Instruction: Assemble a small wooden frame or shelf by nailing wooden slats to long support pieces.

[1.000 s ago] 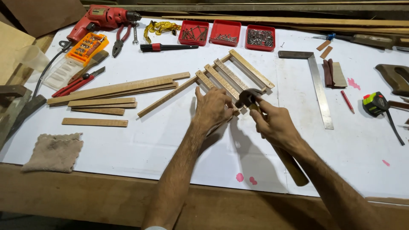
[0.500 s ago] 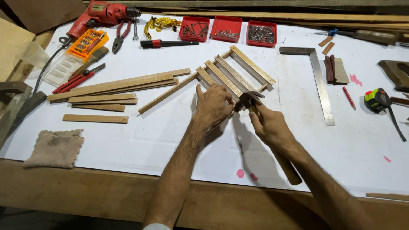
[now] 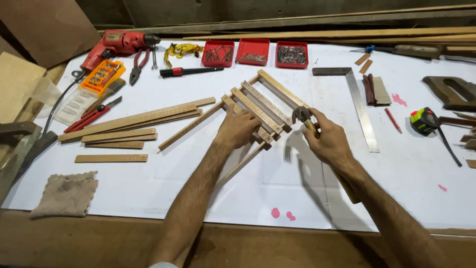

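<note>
A ladder-like frame of wooden slats [image 3: 263, 101] lies tilted on the white sheet at the table's middle. My left hand [image 3: 238, 130] presses flat on the frame's near end, fingers spread over the slats. In my right hand [image 3: 328, 141] is a hammer, gripped high on its wooden handle just below the dark metal head [image 3: 299, 114]. The head hangs beside the frame's right rail. The handle's end shows under my forearm [image 3: 351, 193].
Loose wooden strips [image 3: 130, 121] lie to the left, a cloth [image 3: 64, 193] at the near left. Behind are a red drill [image 3: 116, 44], pliers, three red trays of fasteners [image 3: 253, 52]. A steel square [image 3: 361, 106], pencil and tape measure [image 3: 424, 120] lie to the right.
The view shifted a little. My right hand with the hammer has moved slightly right and away from the left hand; the left hand stays on the frame.
</note>
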